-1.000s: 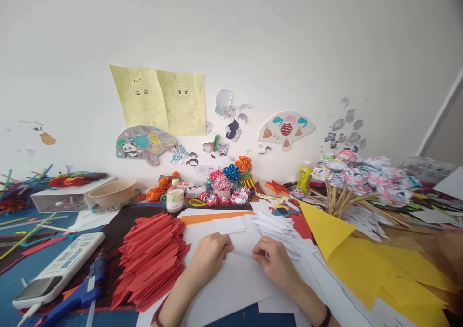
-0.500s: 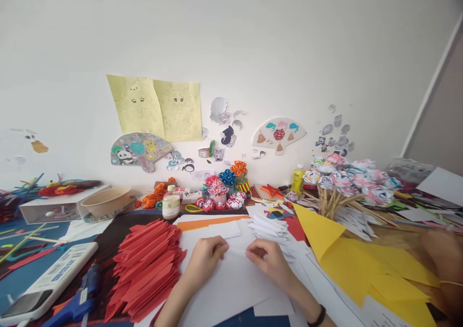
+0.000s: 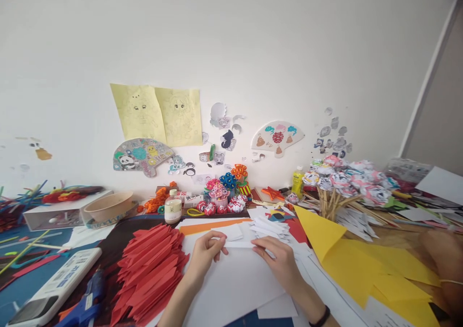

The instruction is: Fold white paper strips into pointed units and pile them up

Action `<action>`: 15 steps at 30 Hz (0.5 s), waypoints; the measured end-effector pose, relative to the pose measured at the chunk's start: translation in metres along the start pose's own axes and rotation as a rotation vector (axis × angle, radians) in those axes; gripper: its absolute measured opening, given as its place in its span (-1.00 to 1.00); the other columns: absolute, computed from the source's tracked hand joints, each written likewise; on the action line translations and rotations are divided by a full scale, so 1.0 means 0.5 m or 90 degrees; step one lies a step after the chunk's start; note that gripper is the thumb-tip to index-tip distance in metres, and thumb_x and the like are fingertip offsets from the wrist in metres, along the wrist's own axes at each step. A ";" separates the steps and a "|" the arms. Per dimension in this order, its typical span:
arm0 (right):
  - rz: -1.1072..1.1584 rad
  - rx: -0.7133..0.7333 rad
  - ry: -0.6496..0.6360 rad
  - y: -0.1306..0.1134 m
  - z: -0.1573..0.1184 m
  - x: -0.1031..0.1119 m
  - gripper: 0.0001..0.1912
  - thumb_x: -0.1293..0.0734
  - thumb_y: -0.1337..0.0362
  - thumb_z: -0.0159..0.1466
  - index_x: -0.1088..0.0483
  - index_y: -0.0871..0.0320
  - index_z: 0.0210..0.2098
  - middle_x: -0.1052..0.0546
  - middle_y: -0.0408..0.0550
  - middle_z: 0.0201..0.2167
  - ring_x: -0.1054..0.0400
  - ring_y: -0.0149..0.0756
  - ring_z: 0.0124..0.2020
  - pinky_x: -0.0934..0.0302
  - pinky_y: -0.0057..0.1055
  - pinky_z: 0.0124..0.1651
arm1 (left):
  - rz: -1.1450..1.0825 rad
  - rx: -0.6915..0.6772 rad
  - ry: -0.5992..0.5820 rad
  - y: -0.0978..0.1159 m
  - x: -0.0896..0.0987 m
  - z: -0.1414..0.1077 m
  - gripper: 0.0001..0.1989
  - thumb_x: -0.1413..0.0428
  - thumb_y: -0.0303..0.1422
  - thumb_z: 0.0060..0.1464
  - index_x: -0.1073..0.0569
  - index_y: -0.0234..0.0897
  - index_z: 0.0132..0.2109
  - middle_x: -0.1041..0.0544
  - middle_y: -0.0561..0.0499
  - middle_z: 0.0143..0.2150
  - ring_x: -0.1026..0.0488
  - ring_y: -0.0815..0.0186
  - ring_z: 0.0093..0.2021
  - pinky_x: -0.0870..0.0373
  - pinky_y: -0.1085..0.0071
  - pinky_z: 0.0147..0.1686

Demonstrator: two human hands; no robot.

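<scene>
A narrow folded strip of white paper (image 3: 239, 244) is stretched between my two hands above the large white sheets (image 3: 238, 279). My left hand (image 3: 210, 250) pinches its left end between thumb and fingers. The right end is pinched by my right hand (image 3: 273, 255), which has a dark band on its wrist. Just behind the strip lie small white paper pieces (image 3: 233, 232). A heap of folded white pieces (image 3: 269, 228) lies behind my right hand, and a pile of folded red paper (image 3: 150, 269) is left of my left hand.
Yellow paper (image 3: 361, 269) covers the right side, beside another person's blurred arm (image 3: 443, 259). A blue glue gun (image 3: 87, 300) and a white power strip (image 3: 60, 286) lie at left. At the back stand a small bottle (image 3: 172, 207), paper flowers and a yellow bottle (image 3: 297, 182).
The white strip now shows between my fingertips. My right hand has shifted slightly right, and my left hand has tilted and risen a little. The camera view has moved slightly.
</scene>
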State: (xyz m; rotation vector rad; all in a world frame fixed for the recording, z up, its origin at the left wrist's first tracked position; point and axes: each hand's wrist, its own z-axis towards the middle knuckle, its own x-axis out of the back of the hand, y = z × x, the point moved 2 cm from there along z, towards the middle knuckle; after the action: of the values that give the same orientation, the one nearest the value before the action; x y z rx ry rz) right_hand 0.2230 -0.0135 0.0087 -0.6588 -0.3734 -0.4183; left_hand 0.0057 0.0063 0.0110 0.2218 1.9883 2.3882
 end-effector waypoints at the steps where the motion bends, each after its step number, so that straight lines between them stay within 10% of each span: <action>1: -0.018 0.017 0.001 0.000 -0.002 -0.001 -0.82 -0.22 0.28 0.31 -0.48 0.10 -0.27 -0.55 -0.04 -0.36 -0.43 -0.24 -0.32 -0.32 -0.35 -0.22 | -0.006 0.001 -0.001 -0.001 0.000 0.001 -0.58 -0.11 -0.04 0.00 -0.40 -0.37 -0.26 -0.49 0.03 -0.59 -0.18 0.47 -0.66 -0.08 0.53 -0.60; 8: -0.214 -0.042 0.198 0.050 0.019 0.053 -0.75 -0.14 0.20 0.34 -0.42 0.13 -0.27 -0.51 0.03 -0.33 -0.37 -0.17 -0.25 -0.22 -0.27 -0.16 | 0.040 -0.086 0.032 0.064 -0.014 -0.019 -0.60 -0.01 -0.05 0.11 -0.41 -0.33 -0.16 -0.42 0.08 -0.59 -0.21 0.42 -0.59 -0.11 0.52 -0.56; 15: -0.419 -0.161 0.232 0.119 0.013 0.095 -0.72 -0.12 0.18 0.32 -0.40 0.11 -0.37 -0.47 0.00 -0.41 -0.27 -0.11 -0.29 -0.10 -0.30 -0.35 | -0.174 -0.047 -0.327 0.209 -0.131 -0.191 -0.59 -0.09 0.00 0.04 -0.51 -0.31 -0.32 -0.30 0.12 -0.73 -0.19 0.50 -0.73 -0.02 0.55 -0.68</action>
State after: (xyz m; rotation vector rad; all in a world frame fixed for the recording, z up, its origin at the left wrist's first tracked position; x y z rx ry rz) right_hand 0.2911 0.0214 0.0052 -0.6783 -0.1809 -1.2095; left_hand 0.0659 -0.1137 0.0904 0.4710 1.5798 1.9764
